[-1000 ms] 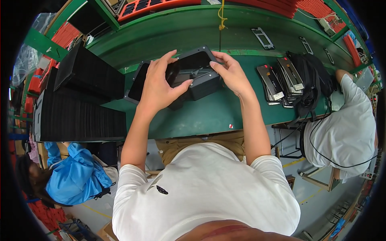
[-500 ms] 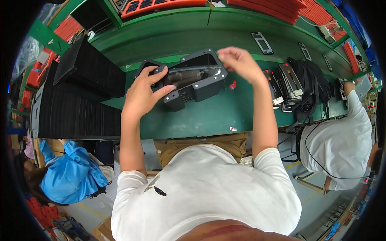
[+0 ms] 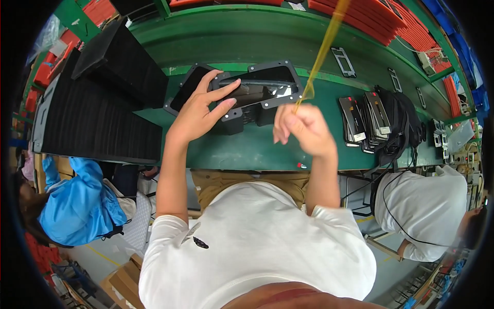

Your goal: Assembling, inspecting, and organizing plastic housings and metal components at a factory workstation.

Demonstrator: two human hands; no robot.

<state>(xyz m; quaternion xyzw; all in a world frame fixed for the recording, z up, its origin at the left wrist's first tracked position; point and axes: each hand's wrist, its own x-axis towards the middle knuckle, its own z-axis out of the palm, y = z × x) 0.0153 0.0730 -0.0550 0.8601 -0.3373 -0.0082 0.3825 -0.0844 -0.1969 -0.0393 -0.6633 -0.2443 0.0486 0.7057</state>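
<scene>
A black frame-shaped fixture (image 3: 283, 67) with small silver dots at its corners lies on the green bench. A dark glossy panel (image 3: 257, 92) stands in its opening. My left hand (image 3: 198, 110) grips the fixture's middle part, with thumb and forefinger on either side of it near the panel's left end. In front of the fixture's right end, my right hand (image 3: 304, 130) is closed on the lower end of a yellow strand (image 3: 327, 44). That strand is blurred and slants up to the top edge; what hangs below it, if anything, is hidden by my fingers.
Tall stacks of black trays (image 3: 98, 113) fill the left. Flat dark pieces with labels (image 3: 378, 116) and a black bag (image 3: 406, 116) lie at the right. A tiny red-white scrap (image 3: 302, 165) is on the near edge. People in blue (image 3: 85, 206) and white (image 3: 422, 211) sit nearby.
My right hand has dropped from beyond the fixture's right end to in front of it and closed on the yellow strand. My left hand stays on the fixture; the whole view has shifted slightly.
</scene>
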